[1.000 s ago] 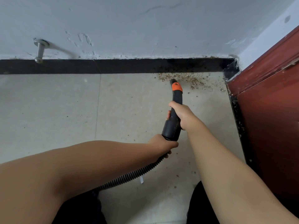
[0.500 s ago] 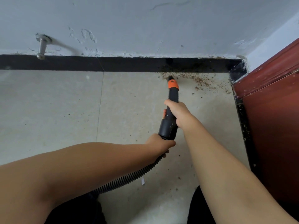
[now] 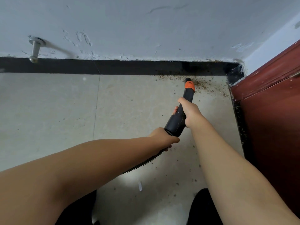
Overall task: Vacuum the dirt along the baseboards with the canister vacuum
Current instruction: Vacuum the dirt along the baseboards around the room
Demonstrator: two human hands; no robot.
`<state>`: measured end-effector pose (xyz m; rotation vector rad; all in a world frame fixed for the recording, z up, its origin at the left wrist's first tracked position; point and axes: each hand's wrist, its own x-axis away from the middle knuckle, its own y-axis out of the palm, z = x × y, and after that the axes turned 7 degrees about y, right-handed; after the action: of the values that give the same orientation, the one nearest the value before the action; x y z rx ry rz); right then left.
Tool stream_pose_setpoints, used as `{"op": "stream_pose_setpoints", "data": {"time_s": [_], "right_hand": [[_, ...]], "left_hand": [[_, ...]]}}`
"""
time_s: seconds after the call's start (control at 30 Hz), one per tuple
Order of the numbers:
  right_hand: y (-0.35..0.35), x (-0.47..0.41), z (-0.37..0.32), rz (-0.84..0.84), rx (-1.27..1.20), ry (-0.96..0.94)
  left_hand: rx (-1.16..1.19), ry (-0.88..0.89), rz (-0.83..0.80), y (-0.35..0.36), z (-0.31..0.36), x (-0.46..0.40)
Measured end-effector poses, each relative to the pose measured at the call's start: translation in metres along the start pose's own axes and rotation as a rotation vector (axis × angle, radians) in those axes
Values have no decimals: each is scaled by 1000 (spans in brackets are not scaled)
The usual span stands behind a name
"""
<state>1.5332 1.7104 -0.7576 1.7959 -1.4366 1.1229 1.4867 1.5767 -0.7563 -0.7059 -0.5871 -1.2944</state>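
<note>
A black vacuum nozzle (image 3: 177,120) with an orange collar near its tip points at the black baseboard (image 3: 129,67). Its tip sits in a patch of brown dirt (image 3: 206,86) on the pale floor tile, close to the corner. My right hand (image 3: 189,112) grips the nozzle's middle. My left hand (image 3: 164,138) holds its rear end where the ribbed black hose (image 3: 142,164) joins. The hose runs back under my left forearm. The canister is out of view.
A dark red door (image 3: 272,127) stands on the right, with dirt along its black threshold strip (image 3: 240,120). A metal door stop (image 3: 34,49) sticks out of the white wall at the left. Specks and a white scrap (image 3: 140,186) lie on the tiles.
The nozzle tip has slid right along the baseboard into the dirt patch. The strip of dirt left of the tip has thinned. Both hands keep their hold.
</note>
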Motion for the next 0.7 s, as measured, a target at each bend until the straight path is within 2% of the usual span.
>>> {"op": "stream_pose_setpoints", "data": {"time_s": [0.2, 0.7], "right_hand": [[3, -8, -13, -26, -3, -2], [43, 11, -2, -148, 170, 15]], "left_hand": [[14, -2, 36, -1, 9, -10], [204, -53, 159, -6, -11, 14]]}}
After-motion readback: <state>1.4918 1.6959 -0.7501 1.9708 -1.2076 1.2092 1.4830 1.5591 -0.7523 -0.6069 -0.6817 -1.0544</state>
